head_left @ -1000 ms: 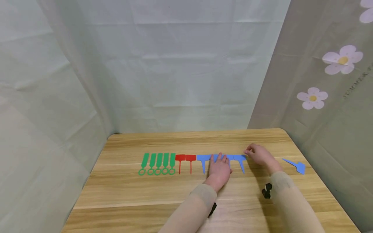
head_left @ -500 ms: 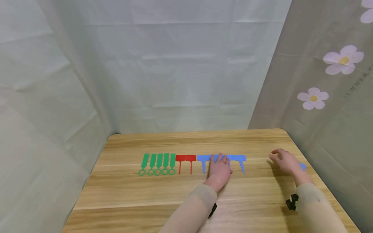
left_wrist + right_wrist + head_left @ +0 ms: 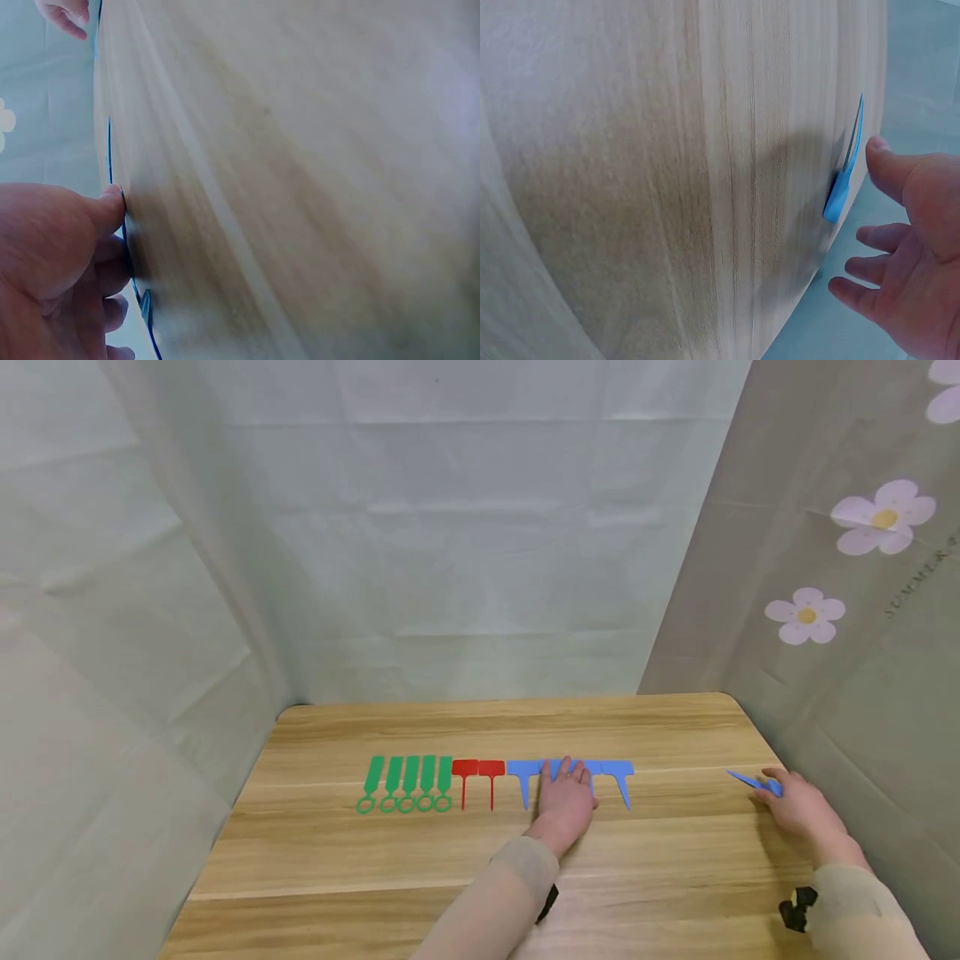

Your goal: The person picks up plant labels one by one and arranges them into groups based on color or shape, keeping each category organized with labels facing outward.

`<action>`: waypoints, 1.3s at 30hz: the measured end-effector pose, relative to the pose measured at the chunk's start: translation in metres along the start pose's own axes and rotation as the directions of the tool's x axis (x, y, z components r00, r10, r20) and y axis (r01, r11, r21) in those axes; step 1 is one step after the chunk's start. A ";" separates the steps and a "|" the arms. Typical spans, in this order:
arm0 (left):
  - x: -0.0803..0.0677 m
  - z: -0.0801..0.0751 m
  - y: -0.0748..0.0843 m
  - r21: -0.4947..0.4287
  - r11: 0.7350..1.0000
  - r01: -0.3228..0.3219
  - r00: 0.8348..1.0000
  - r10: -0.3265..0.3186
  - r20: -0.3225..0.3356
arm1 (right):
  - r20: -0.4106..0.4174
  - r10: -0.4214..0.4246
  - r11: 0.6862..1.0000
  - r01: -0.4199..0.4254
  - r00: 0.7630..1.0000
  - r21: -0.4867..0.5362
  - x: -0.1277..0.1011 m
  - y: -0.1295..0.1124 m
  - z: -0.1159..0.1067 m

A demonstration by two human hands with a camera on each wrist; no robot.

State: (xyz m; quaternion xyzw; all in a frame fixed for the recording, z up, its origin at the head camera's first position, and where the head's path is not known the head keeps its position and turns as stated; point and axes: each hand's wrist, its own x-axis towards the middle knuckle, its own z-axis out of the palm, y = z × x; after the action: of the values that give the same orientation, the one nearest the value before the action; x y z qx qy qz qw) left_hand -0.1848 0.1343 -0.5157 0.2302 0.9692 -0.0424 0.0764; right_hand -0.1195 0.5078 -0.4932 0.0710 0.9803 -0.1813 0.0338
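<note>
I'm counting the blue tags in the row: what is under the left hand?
The left hand lies flat on the blue plant tags in the row. Tag heads show beside its fingers; how many lie beneath it is hidden.

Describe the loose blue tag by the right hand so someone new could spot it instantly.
On the wooden table, a row of green, red and blue tags runs across the middle. The loose blue tag lies near the table's right edge, at the right hand. Unlike the rest, it sits alone and slanted.
</note>
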 end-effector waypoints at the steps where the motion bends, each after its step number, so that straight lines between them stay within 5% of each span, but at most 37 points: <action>1: 0.000 0.000 0.000 0.000 1.000 0.000 1.000 0.000 0.001 | 0.006 0.004 1.000 -0.004 1.000 -0.004 -0.001 0.001 0.000; 20: 0.005 0.001 0.003 -0.009 1.000 0.007 1.000 -0.007 0.013 | 0.087 0.143 0.990 -0.142 0.986 -0.020 -0.003 0.004 -0.002; 39: 0.001 -0.002 0.004 0.007 1.000 -0.002 1.000 0.002 -0.003 | 0.045 0.429 0.901 -0.431 0.902 0.044 0.001 -0.006 0.001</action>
State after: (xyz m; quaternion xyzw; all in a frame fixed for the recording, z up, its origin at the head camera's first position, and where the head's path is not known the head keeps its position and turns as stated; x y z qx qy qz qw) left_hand -0.1845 0.1382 -0.5143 0.2315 0.9690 -0.0453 0.0740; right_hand -0.1209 0.5024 -0.4922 0.2834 0.9346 -0.1962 0.0878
